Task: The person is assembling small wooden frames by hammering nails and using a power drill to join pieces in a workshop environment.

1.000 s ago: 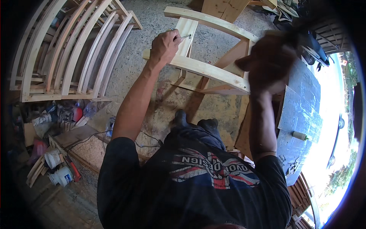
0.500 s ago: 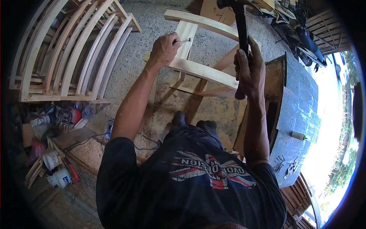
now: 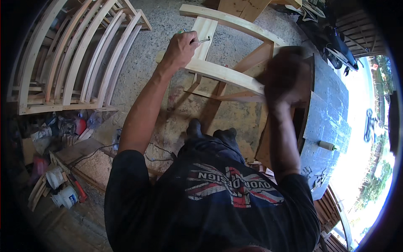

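Pale wooden frame (image 3: 226, 75) is standing on the floor (image 3: 241, 134) right up ahead, and the left hand (image 3: 181, 49) has a snug grip on a thin metal rod (image 3: 204, 40) with its tip at the frame's wide crosspiece (image 3: 205, 27). Right hand (image 3: 285, 80) is up around the frame's right end, but it's such a blur I honestly can't tell what its grip is doing. Off to the right there's a blue-grey counter (image 3: 325, 115) with a pale cylinder (image 3: 327, 145) on it.

White tub (image 3: 64, 198) near pale sawdust (image 3: 95, 169)
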Demonstrator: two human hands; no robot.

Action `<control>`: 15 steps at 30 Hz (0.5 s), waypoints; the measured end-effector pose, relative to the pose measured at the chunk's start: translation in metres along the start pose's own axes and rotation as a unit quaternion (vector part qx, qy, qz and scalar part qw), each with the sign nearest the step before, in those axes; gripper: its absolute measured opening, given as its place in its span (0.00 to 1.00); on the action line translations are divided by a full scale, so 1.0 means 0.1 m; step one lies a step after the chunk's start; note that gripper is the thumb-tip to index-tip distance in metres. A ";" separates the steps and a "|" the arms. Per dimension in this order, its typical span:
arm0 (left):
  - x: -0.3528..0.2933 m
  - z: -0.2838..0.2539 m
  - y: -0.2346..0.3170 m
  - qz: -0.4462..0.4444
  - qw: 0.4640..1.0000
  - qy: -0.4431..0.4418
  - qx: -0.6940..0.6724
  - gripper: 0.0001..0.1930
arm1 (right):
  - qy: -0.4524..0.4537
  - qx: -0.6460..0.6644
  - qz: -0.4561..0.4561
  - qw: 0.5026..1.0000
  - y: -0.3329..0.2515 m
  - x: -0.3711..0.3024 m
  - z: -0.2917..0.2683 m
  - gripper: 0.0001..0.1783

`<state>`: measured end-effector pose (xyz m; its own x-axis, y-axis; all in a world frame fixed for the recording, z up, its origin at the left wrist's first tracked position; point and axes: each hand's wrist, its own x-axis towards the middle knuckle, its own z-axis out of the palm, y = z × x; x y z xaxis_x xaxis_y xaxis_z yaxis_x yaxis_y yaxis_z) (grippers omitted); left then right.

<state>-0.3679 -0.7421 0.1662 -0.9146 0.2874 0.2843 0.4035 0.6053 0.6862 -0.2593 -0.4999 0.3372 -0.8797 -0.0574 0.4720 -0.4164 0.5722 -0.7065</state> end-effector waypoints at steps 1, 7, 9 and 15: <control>0.00 -0.01 0.00 -0.005 1.000 0.019 0.006 0.11 | -0.159 -0.175 0.106 0.966 0.10 -0.06 0.21 0.19; 0.04 -0.05 0.03 -0.044 0.998 -0.029 0.017 0.12 | -0.133 -0.060 0.177 0.973 0.74 -0.42 -0.03 0.26; 0.04 -0.09 0.04 -0.081 0.987 0.067 -0.121 0.12 | -0.015 -0.058 0.124 0.990 0.79 -0.56 -0.29 0.25; 0.48 0.19 0.39 -0.062 0.985 0.103 -0.121 0.12 | 0.167 -0.004 0.218 0.962 0.94 -1.10 -1.10 0.23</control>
<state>-0.3959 -0.6905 0.1936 -0.9524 0.0502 0.3006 0.2928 0.4244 0.8568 -0.1766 -0.3496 0.2770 -0.8469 0.4547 0.2758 -0.0221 0.4880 -0.8726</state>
